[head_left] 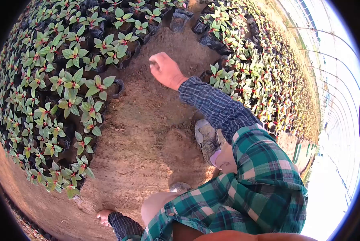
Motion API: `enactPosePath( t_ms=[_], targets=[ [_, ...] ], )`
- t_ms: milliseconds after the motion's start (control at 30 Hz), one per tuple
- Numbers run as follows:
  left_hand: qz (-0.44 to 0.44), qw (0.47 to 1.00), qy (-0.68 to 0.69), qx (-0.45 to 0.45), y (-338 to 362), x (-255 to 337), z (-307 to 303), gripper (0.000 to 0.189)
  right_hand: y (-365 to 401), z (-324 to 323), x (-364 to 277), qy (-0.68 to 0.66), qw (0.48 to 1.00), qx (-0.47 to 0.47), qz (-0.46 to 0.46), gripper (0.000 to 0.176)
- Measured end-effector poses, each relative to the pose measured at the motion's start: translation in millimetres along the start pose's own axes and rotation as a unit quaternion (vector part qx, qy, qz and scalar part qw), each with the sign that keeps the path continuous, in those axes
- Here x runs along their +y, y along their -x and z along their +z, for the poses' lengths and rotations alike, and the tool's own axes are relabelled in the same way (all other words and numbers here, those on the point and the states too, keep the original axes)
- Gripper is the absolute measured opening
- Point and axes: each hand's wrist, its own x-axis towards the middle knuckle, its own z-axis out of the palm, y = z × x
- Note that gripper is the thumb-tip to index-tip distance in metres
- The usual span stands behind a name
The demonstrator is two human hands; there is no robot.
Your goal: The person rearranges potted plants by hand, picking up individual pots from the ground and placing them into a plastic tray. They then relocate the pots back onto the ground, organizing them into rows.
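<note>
My right hand (pixel 166 71) is over bare soil (pixel 135 132) between two blocks of potted seedlings, its fingers curled in and nothing visible in them. Nearest to it are leafy green seedlings with red centres (pixel 117 52) on the left and a small seedling (pixel 221 76) on the right. My left hand (pixel 104 217) is low in the view over the soil, small and partly blurred, its fingers loosely apart with no object visible in them. Just beyond it, a pale scrap (pixel 81 204) lies by the seedling block's edge.
A black pot bag (pixel 180 20) stands at the top of the soil path. Dense seedling rows fill the left and right sides. My shoes (pixel 207 140) are on the path. Curved greenhouse frames (pixel 332 68) rise at the far right.
</note>
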Motion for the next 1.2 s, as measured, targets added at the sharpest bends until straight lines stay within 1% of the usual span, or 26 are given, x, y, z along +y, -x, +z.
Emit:
enactPosePath(
  t_ms=[33, 67, 133, 167, 233, 267, 300, 333, 367, 400, 433, 467, 500, 533, 567, 600, 633, 667, 700, 767, 833, 867, 933, 1000, 1133, 1200],
  targets=[
    [-0.008, 1.000, 0.003, -0.007, 0, 2, -1, 0.070, -5, -22, 34, 0.091, 0.992, 0.084, -0.007, 0.026],
    [-0.017, 1.000, 0.008, -0.014, 0, 3, 0, 0.069, -7, -48, 67, 0.164, 0.978, 0.131, 0.022, 0.031],
    [-0.001, 1.000, 0.006, 0.029, -13, -2, 16, 0.057, -10, -95, 120, 0.257, 0.939, 0.171, 0.150, 0.048],
    [0.009, 1.000, -0.002, 0.016, -24, -4, 27, 0.062, -14, -113, 138, 0.292, 0.919, 0.176, 0.196, 0.052],
    [-0.004, 1.000, 0.015, 0.005, -9, -2, 12, 0.067, -16, -138, 177, 0.353, 0.905, 0.116, 0.208, 0.050],
    [-0.015, 1.000, 0.003, -0.001, -25, -7, 23, 0.066, -18, -145, 193, 0.383, 0.901, 0.062, 0.193, 0.039],
    [-0.019, 1.000, 0.009, 0.011, -40, -11, 34, 0.066, -26, -151, 199, 0.381, 0.894, -0.043, 0.233, 0.034],
    [-0.023, 0.998, 0.035, 0.056, -51, -17, 52, 0.067, -21, -149, 203, 0.396, 0.901, 0.007, 0.178, 0.035],
    [-0.017, 0.999, 0.040, 0.019, -43, -16, 39, 0.067, -20, -148, 211, 0.399, 0.903, 0.015, 0.157, 0.040],
    [-0.015, 0.999, 0.038, 0.008, -25, -9, 20, 0.068, -21, -150, 216, 0.405, 0.904, -0.001, 0.136, 0.037],
    [0.004, 0.999, 0.027, 0.018, -38, -17, 35, 0.069, -24, -152, 209, 0.404, 0.905, -0.026, 0.133, 0.032],
    [0.009, 0.999, 0.028, 0.030, -41, -18, 40, 0.069, -23, -148, 210, 0.374, 0.922, 0.004, 0.100, 0.029],
    [-0.004, 0.998, 0.048, 0.034, -26, -11, 26, 0.069, -25, -143, 180, 0.257, 0.944, -0.026, 0.207, 0.027],
    [0.001, 0.999, 0.045, 0.025, -25, -11, 25, 0.068, -18, -131, 126, 0.140, 0.961, 0.006, 0.239, 0.024],
    [0.006, 0.996, 0.067, 0.056, -1, -2, 6, 0.069, -12, -121, 107, 0.099, 0.965, -0.019, 0.240, 0.023],
    [0.012, 0.998, 0.041, 0.050, -5, -5, 10, 0.069, -3, -109, 88, 0.097, 0.968, -0.071, 0.220, 0.025],
    [0.011, 0.997, 0.055, 0.057, -6, -5, 11, 0.068, 10, -91, 59, 0.049, 0.976, -0.107, 0.182, 0.027],
    [-0.006, 0.995, 0.070, 0.068, -6, -3, 11, 0.067, 22, -70, 28, 0.036, 0.984, -0.139, 0.106, 0.031],
    [-0.028, 0.999, 0.036, 0.024, -15, -4, 15, 0.065, 34, -51, 10, 0.066, 0.983, -0.173, -0.005, 0.032],
    [-0.048, 0.998, 0.047, 0.001, -8, 1, 4, 0.066, 63, -9, -80, -0.020, 0.963, -0.263, -0.046, 0.026],
    [-0.058, 0.996, 0.069, -0.013, -3, 5, -4, 0.067, 92, 37, -146, -0.044, 0.930, -0.334, -0.148, 0.017],
    [-0.058, 0.995, 0.070, -0.031, -1, 5, -10, 0.067, 112, 60, -168, -0.075, 0.906, -0.386, -0.154, 0.014],
    [-0.065, 0.994, 0.074, -0.038, -2, 7, -11, 0.067, 144, 106, -208, -0.091, 0.872, -0.373, -0.304, 0.013],
    [-0.064, 0.994, 0.078, -0.037, -2, 7, -13, 0.067, 158, 139, -254, -0.125, 0.838, -0.353, -0.397, 0.017],
    [-0.062, 0.996, 0.064, -0.018, -9, 4, -1, 0.067, 194, 209, -276, -0.072, 0.839, -0.314, -0.438, 0.021],
    [-0.066, 0.996, 0.063, -0.009, -15, 0, 6, 0.067, 207, 225, -270, -0.041, 0.826, -0.357, -0.435, 0.021]
  ],
)
